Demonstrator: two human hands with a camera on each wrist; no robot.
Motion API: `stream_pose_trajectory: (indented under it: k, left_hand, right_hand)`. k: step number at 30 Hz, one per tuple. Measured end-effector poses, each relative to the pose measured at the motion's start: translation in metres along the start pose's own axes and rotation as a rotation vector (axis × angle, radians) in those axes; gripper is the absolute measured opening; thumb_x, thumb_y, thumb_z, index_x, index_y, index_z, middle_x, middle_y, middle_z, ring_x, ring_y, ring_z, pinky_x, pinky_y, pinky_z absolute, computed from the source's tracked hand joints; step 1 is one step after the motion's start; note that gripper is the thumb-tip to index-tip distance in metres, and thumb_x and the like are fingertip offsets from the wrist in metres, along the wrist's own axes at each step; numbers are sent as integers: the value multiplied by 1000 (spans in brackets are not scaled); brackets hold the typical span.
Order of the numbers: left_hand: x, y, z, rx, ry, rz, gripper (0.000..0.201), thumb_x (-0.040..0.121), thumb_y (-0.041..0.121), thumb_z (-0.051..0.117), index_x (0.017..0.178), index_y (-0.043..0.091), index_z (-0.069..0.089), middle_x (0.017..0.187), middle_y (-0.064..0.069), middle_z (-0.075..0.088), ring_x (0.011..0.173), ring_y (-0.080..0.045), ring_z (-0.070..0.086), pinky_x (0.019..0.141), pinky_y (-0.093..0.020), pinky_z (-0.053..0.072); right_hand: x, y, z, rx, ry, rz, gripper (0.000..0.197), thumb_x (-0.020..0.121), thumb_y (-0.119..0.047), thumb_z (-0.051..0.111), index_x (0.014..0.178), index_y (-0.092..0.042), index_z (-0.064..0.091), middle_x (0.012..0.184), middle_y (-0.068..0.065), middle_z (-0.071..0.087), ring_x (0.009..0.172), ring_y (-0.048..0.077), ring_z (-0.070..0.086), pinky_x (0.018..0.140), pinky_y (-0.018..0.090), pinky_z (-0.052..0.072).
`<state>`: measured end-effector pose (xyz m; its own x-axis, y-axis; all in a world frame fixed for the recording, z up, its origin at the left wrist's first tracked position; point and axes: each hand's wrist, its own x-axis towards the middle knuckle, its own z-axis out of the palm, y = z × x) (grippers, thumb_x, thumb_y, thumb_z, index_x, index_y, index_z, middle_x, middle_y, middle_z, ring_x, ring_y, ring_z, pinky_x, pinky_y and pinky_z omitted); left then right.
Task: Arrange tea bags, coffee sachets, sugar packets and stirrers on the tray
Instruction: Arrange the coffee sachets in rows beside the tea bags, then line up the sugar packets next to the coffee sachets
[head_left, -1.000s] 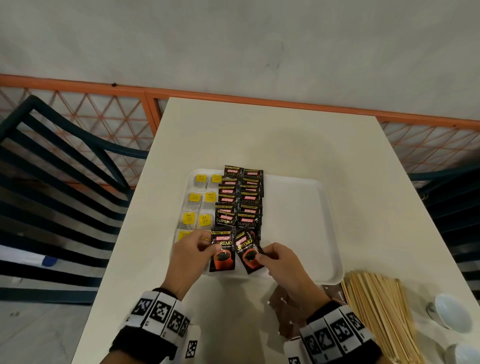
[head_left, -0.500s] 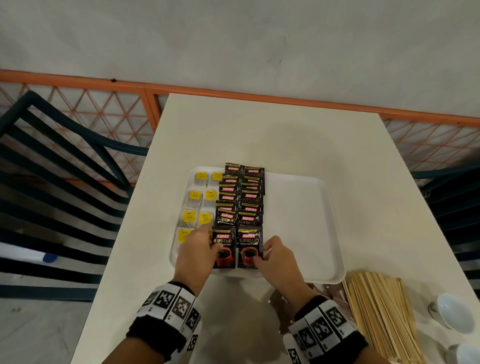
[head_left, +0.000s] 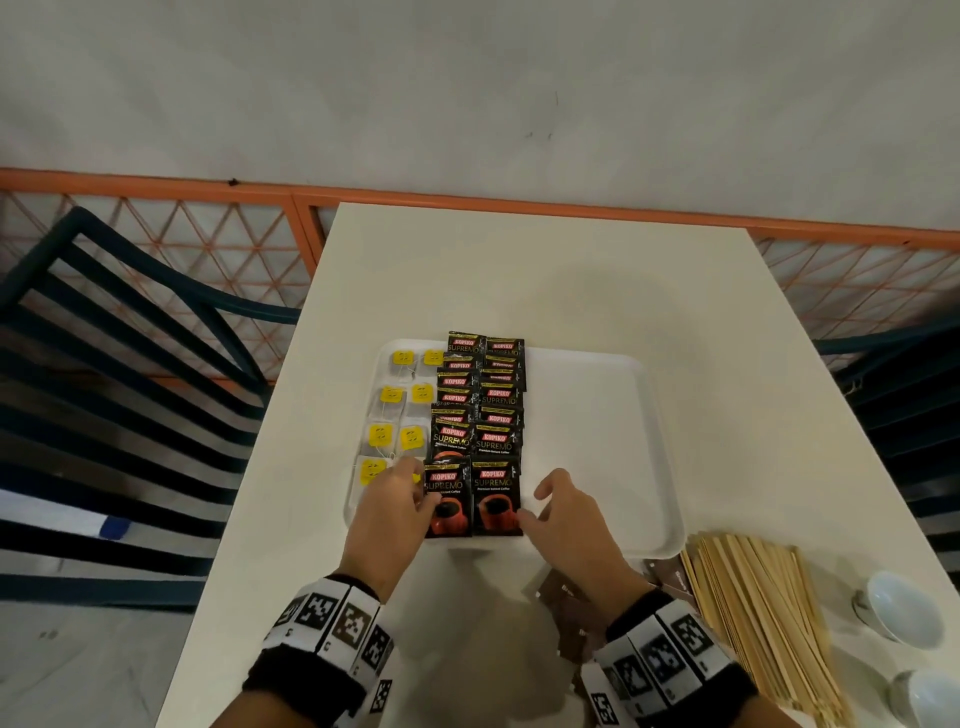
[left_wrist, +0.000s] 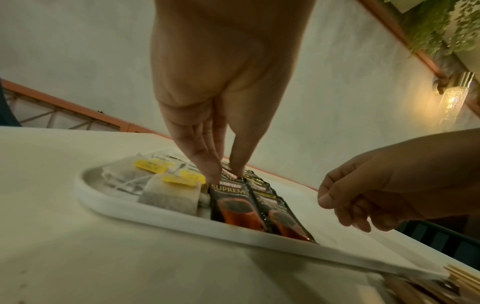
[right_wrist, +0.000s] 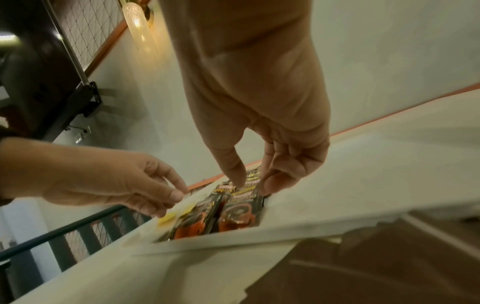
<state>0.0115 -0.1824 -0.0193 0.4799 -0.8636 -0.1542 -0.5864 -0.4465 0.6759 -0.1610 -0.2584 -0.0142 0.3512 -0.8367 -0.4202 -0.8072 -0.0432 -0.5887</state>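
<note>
A white tray (head_left: 587, 441) holds tea bags (head_left: 392, 415) with yellow tags in its left columns and black coffee sachets in two overlapping columns beside them. The two nearest sachets (head_left: 448, 499) (head_left: 496, 496) lie flat side by side at the tray's near edge. My left hand (head_left: 418, 491) touches the left sachet (left_wrist: 233, 203) with straight fingertips (left_wrist: 214, 176) at its upper left corner. My right hand (head_left: 535, 501) hovers beside the right sachet (right_wrist: 239, 211), fingers loosely curled and holding nothing. Brown sugar packets (head_left: 561, 597) lie on the table under my right wrist. Wooden stirrers (head_left: 753, 618) lie in a pile right of them.
The tray's right half is bare. Two white cups (head_left: 904, 608) (head_left: 930, 696) stand at the table's near right corner. Dark slatted chairs (head_left: 130, 389) flank the table, and an orange mesh railing (head_left: 208, 260) runs behind it.
Both hands held tilted sachets over the tray's near edge a second ago. The sachets now lie flat, ending the two columns. My right hand has let go and shifted slightly right.
</note>
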Motion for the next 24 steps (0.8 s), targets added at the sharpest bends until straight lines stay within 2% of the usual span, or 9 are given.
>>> stream_pose_trajectory:
  k: [2, 6, 10, 12, 13, 15, 18, 20, 24]
  left_hand:
    - [-7, 0, -1, 1, -33, 24, 27, 86, 17, 63, 111, 10, 57, 71, 11, 51, 66, -4, 49, 56, -10, 34]
    - [-29, 7, 6, 8, -155, 128, 23, 84, 19, 64, 106, 14, 60, 77, 11, 53, 70, -2, 50, 61, -10, 37]
    - [-52, 24, 28, 76, -324, 238, 28, 85, 27, 63, 111, 19, 58, 93, 6, 52, 77, -4, 49, 63, -9, 35]
    - [-60, 36, 40, 107, -412, 279, 36, 85, 31, 62, 117, 19, 55, 103, 6, 48, 87, -7, 48, 72, -11, 36]
    - [-63, 42, 47, 122, -455, 284, 41, 85, 33, 62, 121, 19, 53, 109, 4, 47, 95, -9, 49, 80, -14, 38]
    - [-67, 51, 59, 148, -540, 248, 54, 82, 41, 64, 128, 19, 46, 124, 0, 42, 112, -16, 47, 94, -25, 39]
    - [-70, 57, 75, 166, -612, 177, 73, 74, 54, 66, 132, 21, 38, 129, -4, 36, 120, -22, 43, 102, -35, 38]
    - [-70, 63, 81, 162, -600, 171, 79, 71, 57, 67, 133, 20, 35, 128, -6, 35, 119, -24, 45, 102, -35, 40]
    - [-69, 72, 92, 77, -586, 152, 73, 76, 43, 70, 132, 15, 33, 129, -8, 41, 117, -23, 48, 98, -30, 41]
  right_hand:
    - [-10, 4, -13, 17, 24, -30, 23, 89, -26, 57, 105, -14, 45, 75, -1, 58, 59, 6, 51, 54, 13, 37]
    - [-37, 24, -45, 41, 76, -36, 13, 89, -25, 57, 98, -17, 52, 71, -1, 59, 58, 7, 52, 52, 13, 37]
    - [-69, 63, -64, -38, 80, -72, 9, 89, -27, 58, 94, -20, 55, 73, -6, 61, 64, 8, 57, 57, 13, 41]
    - [-85, 84, -64, -127, 57, -90, 12, 88, -28, 59, 96, -21, 55, 81, -9, 58, 73, 10, 57, 61, 11, 40]
    - [-92, 93, -63, -164, 42, -83, 17, 87, -30, 60, 100, -21, 56, 90, -8, 57, 82, 9, 55, 66, 11, 40]
    - [-107, 105, -59, -230, -9, -73, 38, 83, -38, 63, 115, -24, 52, 115, -9, 50, 104, 7, 46, 85, 16, 38]
    - [-129, 106, -42, -316, -116, -85, 80, 74, -53, 66, 140, -27, 29, 144, -6, 29, 133, 14, 26, 111, 32, 26]
    - [-139, 97, -25, -357, -111, -46, 96, 72, -58, 65, 146, -27, 13, 152, -2, 16, 140, 20, 17, 115, 37, 19]
    - [-137, 84, 8, -355, 35, 27, 94, 78, -59, 57, 148, -24, 5, 154, 3, 13, 140, 24, 18, 115, 38, 21]
